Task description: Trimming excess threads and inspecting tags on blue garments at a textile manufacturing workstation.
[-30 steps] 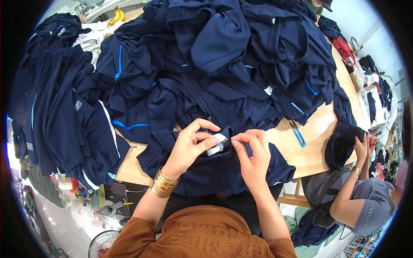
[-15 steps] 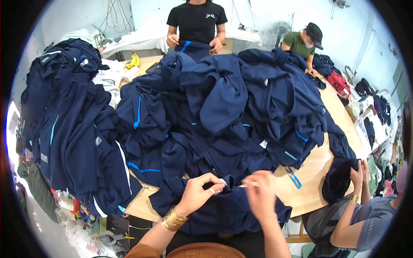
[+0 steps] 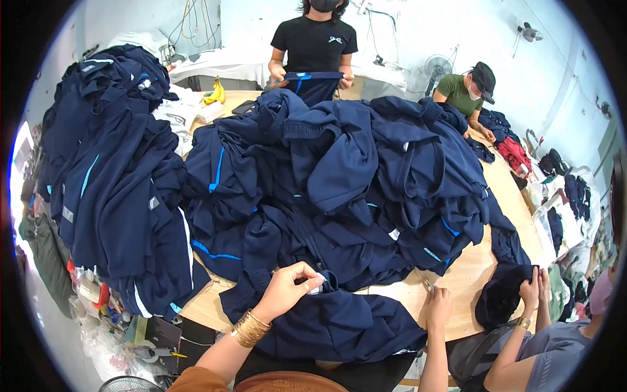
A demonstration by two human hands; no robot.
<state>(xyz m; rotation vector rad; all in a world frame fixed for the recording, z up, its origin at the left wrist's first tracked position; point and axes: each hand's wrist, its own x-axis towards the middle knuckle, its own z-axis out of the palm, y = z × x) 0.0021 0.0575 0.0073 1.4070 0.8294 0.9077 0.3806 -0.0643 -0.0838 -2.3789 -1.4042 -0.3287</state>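
Observation:
My left hand (image 3: 290,287), with gold bangles at the wrist, pinches the edge of a navy garment (image 3: 353,323). A small white bit shows at the fingertips; I cannot make out whether it is a label or thread. The garment lies bunched over the table's front edge. To the right, on the bare wood, my right hand (image 3: 439,304) has its fingers closed over the thread snips (image 3: 428,285). Only the metal tips show beyond the fingers; the blue handle is hidden.
A large heap of navy garments (image 3: 333,150) covers the middle of the table (image 3: 467,274), another pile (image 3: 117,189) the left. A co-worker at right holds a dark cloth (image 3: 499,294); two others handle clothes behind. Bananas (image 3: 214,93) lie at the back left.
My right hand has left the garment and moved right and down onto the snips. My left hand still pinches the garment. The view has shifted; the far co-worker now spreads a garment's edge.

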